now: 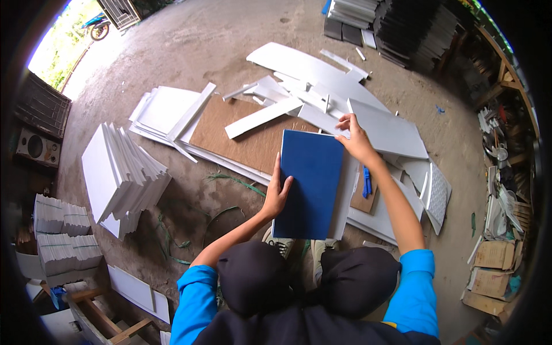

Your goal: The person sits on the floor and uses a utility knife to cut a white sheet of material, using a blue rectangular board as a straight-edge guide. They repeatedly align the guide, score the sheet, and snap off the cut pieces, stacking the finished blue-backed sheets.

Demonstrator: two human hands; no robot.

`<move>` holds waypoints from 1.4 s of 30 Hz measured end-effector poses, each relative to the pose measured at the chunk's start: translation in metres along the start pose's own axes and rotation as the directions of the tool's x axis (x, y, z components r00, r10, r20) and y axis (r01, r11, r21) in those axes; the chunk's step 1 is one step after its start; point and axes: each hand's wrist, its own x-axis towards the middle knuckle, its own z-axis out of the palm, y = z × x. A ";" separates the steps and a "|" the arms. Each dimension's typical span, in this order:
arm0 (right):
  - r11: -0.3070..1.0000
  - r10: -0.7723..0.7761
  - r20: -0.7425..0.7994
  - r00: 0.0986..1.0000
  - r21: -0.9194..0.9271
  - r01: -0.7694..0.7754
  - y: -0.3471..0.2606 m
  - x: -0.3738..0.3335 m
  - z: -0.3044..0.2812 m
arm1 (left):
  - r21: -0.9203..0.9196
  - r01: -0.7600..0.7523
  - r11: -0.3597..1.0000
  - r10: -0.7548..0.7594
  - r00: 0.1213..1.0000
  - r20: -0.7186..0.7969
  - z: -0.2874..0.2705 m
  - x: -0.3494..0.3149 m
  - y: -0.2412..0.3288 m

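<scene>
A rectangular blue board point(310, 184) is in front of my knees, over a white board point(347, 198) whose right side shows past it. My left hand point(277, 195) grips the blue board's left edge, fingers stretched along the side and thumb at its face. At the far right corner is my right hand point(355, 139). Its thumb is by the corner, while the other fingers are lifted and apart, with nothing seen between them. A blue utility knife point(367, 183) lies to the right, on a small brown piece point(363, 198).
Beyond the board, white offcuts point(264, 117) lie across a brown sheet point(227, 138) and large white panels point(310, 63). A stack of white boards point(118, 178) stands at left, near green strapping point(167, 236). Tied bundles point(66, 236) are farther left; cardboard boxes point(489, 270) line the right.
</scene>
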 end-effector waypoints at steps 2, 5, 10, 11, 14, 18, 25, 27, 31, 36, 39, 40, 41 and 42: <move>0.996 -0.038 -0.128 0.991 -0.079 0.028 0.016 -0.006 0.035 | 0.026 0.136 0.990 -0.135 0.990 -0.033 0.001 -0.009 -0.026; 0.998 -0.019 -0.082 0.996 -0.054 0.015 0.034 -0.031 0.073 | 0.066 0.225 0.972 -0.219 0.972 -0.090 -0.005 -0.004 -0.053; 0.992 0.096 -0.024 0.995 0.082 -0.093 0.039 -0.057 0.103 | 0.086 0.279 0.956 -0.266 0.954 -0.139 -0.009 0.031 -0.082; 0.989 0.119 -0.020 0.993 0.096 -0.116 0.042 -0.058 0.107 | 0.066 0.310 0.949 -0.299 0.945 -0.130 -0.006 0.039 -0.081; 0.986 0.153 -0.019 0.988 0.062 -0.152 0.047 -0.056 0.114 | 0.102 0.337 0.936 -0.320 0.935 -0.155 0.004 0.051 -0.083; 0.988 0.154 -0.071 0.986 0.021 -0.153 0.054 -0.054 0.124 | 0.100 0.297 0.950 -0.270 0.937 -0.221 0.009 0.051 -0.093; 0.985 0.151 -0.062 0.987 -0.076 -0.156 0.058 -0.053 0.132 | 0.758 0.332 0.562 -0.144 0.941 -0.306 0.008 0.047 -0.090; 0.984 0.128 -0.073 0.989 -0.117 -0.136 0.059 -0.054 0.135 | 0.695 0.343 0.632 -0.198 0.939 -0.283 0.005 0.047 -0.091; 0.991 0.130 -0.064 0.989 -0.037 -0.132 0.063 -0.055 0.130 | 0.764 0.303 0.569 -0.155 0.952 -0.262 0.010 0.047 -0.093; 0.984 0.164 -0.303 0.939 -0.012 -0.176 0.089 -0.081 0.088 | 0.817 -0.040 0.575 0.095 0.995 -0.018 0.023 0.057 -0.058; 0.907 0.238 -0.493 0.837 -0.196 -0.373 0.111 -0.109 0.053 | 0.805 -0.203 0.558 0.076 0.978 0.194 0.046 0.059 -0.034; 0.876 0.251 -0.506 0.825 -0.244 -0.417 0.119 -0.116 0.047 | 0.791 -0.244 0.561 0.061 0.965 0.254 0.055 0.059 -0.031; 0.880 0.273 -0.504 0.820 -0.214 -0.424 0.127 -0.120 0.045 | 0.777 -0.282 0.563 0.046 0.949 0.311 0.063 0.060 -0.028; 0.885 0.292 -0.499 0.816 -0.183 -0.428 0.135 -0.122 0.043 | 0.757 -0.323 0.568 0.067 0.935 0.349 0.069 0.061 -0.031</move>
